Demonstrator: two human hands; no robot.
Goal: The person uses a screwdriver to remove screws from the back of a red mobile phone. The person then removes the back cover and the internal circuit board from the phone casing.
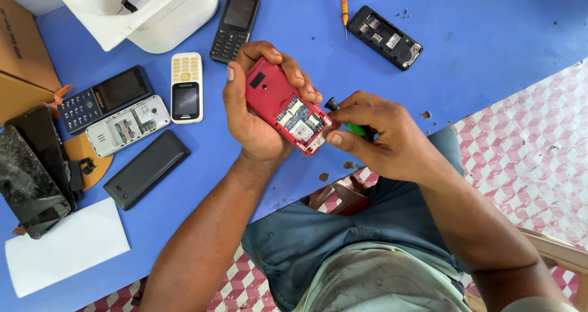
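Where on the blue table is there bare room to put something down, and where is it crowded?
The blue table is mostly bare on its right part, between the open black phone and the pink checkered floor. The left is crowded: the white keypad phone, the black slab phone and the white paper lie close together.

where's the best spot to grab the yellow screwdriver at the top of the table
Take the yellow screwdriver by its yellow handle, coming from above. It lies flat on the blue table, tip toward the person, between two black phones, so a pinch across the handle from above probably clears both and avoids the thin tip.
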